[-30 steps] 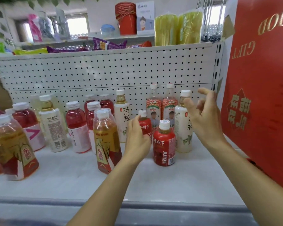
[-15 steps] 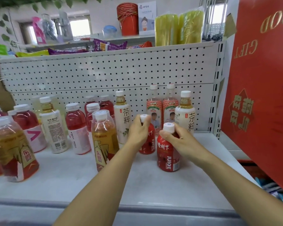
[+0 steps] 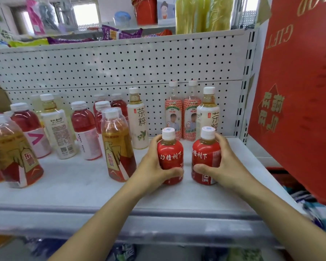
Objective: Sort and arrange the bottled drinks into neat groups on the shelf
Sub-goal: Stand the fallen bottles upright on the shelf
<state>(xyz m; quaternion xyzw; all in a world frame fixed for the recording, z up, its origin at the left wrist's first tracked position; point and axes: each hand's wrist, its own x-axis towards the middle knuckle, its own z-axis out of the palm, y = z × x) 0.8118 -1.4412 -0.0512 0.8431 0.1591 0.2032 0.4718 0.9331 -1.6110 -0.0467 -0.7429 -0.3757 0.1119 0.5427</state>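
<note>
Two small red-labelled bottles with white caps stand upright, side by side, near the front right of the shelf (image 3: pixel 79 187), with a narrow gap between them. The left red bottle (image 3: pixel 170 157) is gripped by the left hand (image 3: pixel 153 167): the fingers wrap round its outer side and the thumb lies across the lower front of the label. The right red bottle (image 3: pixel 205 155) is gripped the same way by the right hand (image 3: pixel 229 166), with the thumb low across the front and the fingers curled round the far side up to the shoulder. Both bases appear to be down on the shelf surface.

Just outside the left hand stands an amber bottle (image 3: pixel 118 147) with a gold and red label, close to the knuckles but apart from them. Beyond the left hand's fingertips, towards the back, is a tall white tea bottle (image 3: pixel 138 127). Directly behind the gap between the two hands stand two lattice-label bottles (image 3: pixel 174 114), touching each other against the pegboard back (image 3: pixel 120 61). Behind the right hand stands a second white tea bottle (image 3: pixel 209 113), just beside that pair.

Further out from the left hand are several pink drink bottles (image 3: pixel 84 132), a white-labelled bottle (image 3: pixel 57 131) turned with its printed back facing out, and at the far edge another amber bottle (image 3: pixel 12 159), somewhat blurred. Well to the outside of the right hand, a large red gift box (image 3: pixel 299 95) fills that side of the view.
</note>
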